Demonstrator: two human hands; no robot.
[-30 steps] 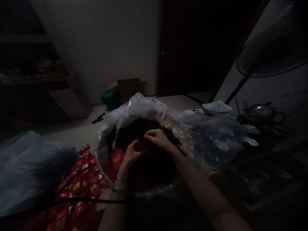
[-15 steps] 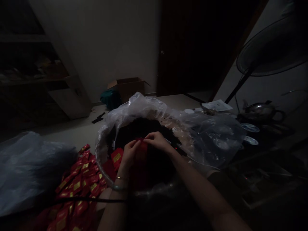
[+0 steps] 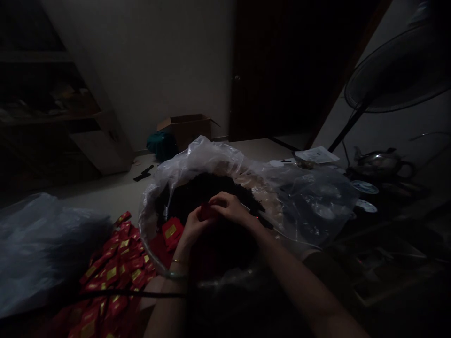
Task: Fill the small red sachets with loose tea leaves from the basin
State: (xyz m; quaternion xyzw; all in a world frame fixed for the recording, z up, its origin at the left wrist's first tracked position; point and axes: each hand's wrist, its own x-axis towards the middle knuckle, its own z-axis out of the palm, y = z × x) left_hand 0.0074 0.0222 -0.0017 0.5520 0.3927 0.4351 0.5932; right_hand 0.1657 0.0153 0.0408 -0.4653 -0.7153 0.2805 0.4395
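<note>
lowered slightly since half a second ago, that left hand [image 3: 193, 225]! a big plastic-lined tub [image 3: 207, 152] is seen, dark loose matter [image 3: 207, 184] held inside, red sachets [image 3: 112, 273] heaped just outside. above the matter, one small red packet [image 3: 207, 211] is clamped by left hand and right hand [image 3: 230, 207] together.

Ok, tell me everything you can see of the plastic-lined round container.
The round container is wide and open-topped, lined with glossy, wrinkled, see-through plastic that drapes over the rim and bunches up at the far edge. Its inner wall looks pale pinkish on the right. Inside lie dark, loose material and, at the left, red packets. The left hand and right hand are above it. Its near side is lost in shadow.
</note>
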